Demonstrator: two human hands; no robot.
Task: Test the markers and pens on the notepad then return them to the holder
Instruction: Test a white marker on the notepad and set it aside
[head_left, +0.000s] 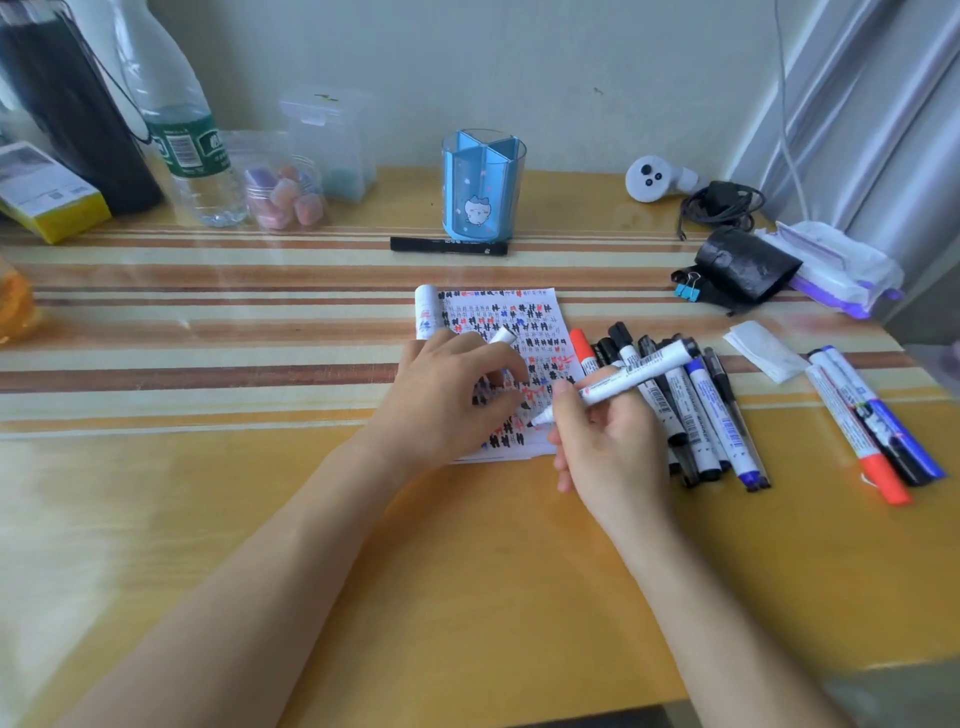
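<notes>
A small notepad (524, 317) covered in black, red and blue marks lies at the table's middle. My left hand (447, 400) rests on it and holds a white marker cap (503, 336) between its fingers. My right hand (608, 441) grips a white marker (634, 376), whose tip touches the pad's lower right part. A pile of several markers and pens (696, 410) lies right of the pad. Three more markers (872, 421) lie farther right. The blue pen holder (483, 187) stands empty at the back, with a black pen (449, 246) lying in front of it.
At the back left stand a water bottle (182, 130), a jar of erasers (283, 195), a clear box (332, 140) and a yellow box (47, 192). At the back right are a white device (654, 178), a cable (722, 205), a black pouch (743, 265), a binder clip (688, 288) and tissues (836, 265). A folded paper (763, 351) lies nearby.
</notes>
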